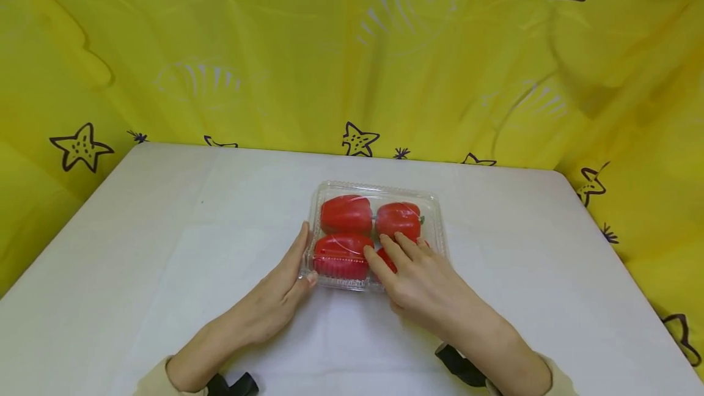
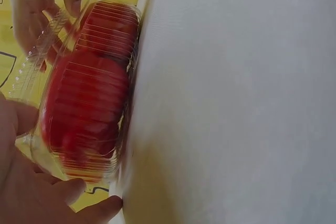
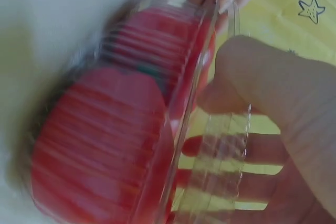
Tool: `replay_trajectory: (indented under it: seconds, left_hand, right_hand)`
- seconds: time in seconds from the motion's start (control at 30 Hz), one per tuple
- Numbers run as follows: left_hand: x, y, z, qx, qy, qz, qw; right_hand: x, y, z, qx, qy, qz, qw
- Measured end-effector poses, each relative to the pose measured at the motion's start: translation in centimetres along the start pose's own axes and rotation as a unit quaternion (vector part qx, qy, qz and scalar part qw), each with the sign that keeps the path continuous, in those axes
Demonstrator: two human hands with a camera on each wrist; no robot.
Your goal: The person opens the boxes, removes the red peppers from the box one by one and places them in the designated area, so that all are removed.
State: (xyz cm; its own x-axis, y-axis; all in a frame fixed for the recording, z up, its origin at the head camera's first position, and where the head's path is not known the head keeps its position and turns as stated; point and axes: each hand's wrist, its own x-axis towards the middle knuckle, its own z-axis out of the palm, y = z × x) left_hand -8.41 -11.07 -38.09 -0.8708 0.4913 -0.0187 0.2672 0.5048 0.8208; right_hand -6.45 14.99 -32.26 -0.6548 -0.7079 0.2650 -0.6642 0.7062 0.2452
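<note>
A clear plastic clamshell box (image 1: pixel 346 185) lies on the white table. Inside are several red bell peppers (image 1: pixel 346 214), one with a green stem showing. My left hand (image 1: pixel 275 298) steadies the box's left end: its fingers lie straight along that side, and its thumb touches the near corner. From the near right, my right hand (image 1: pixel 420 283) reaches over the box with fingers spread above the peppers, partly covering one. Its fingers show through the clear ribbed lid (image 3: pixel 220 166) in the right wrist view, with the thumb at the near rim. Whether the lid is fastened, I cannot tell.
The white tabletop (image 1: pixel 165 231) surrounds the box. A yellow curtain (image 1: pixel 308 47) printed with starfish and fish hangs behind the table and at both sides. Black wrist straps (image 1: pixel 462 366) show below the forearms, near the beige sleeves.
</note>
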Motion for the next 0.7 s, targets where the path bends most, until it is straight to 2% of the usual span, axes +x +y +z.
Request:
replay_trajectory:
  seconds: [0.2,0.4,0.7]
  left_hand:
    - [0.02,0.12,-0.27,0.023,-0.003,-0.004,0.9997]
    - [-0.02,0.05,-0.66,0.069,0.006,0.004,0.9976]
    - [-0.33,0.17,-0.81,0.161,0.024,0.031,0.9862]
  right_hand:
    - [-0.16,-0.10,-0.02,0.003,0.006,0.005,1.000]
    - [-0.16,0.42,-0.37,0.027,0.004,0.000,1.000]
    - [-0.23,0.27,-0.49,0.026,0.025,0.010,0.999]
